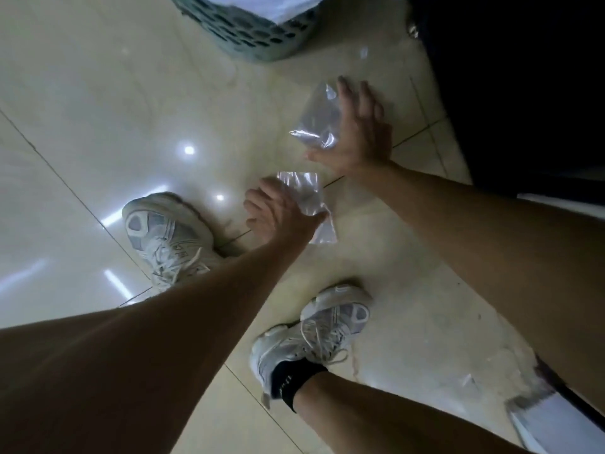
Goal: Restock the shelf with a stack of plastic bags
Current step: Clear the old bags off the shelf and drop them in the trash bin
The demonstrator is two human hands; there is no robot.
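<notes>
Two clear plastic bags lie low over the glossy tiled floor. My left hand (278,211) grips the nearer plastic bag (307,201) at its left edge, the bag trailing down to the right. My right hand (357,132) has its fingers spread and presses against the farther plastic bag (316,119), thumb under its lower edge. Both my forearms reach down from the bottom and right of the view.
A green perforated basket (248,31) with white contents stands at the top. A dark shelf unit (517,86) fills the upper right. My two white sneakers (170,231) (314,335) stand on the floor below the hands. More clear plastic (537,404) lies at lower right.
</notes>
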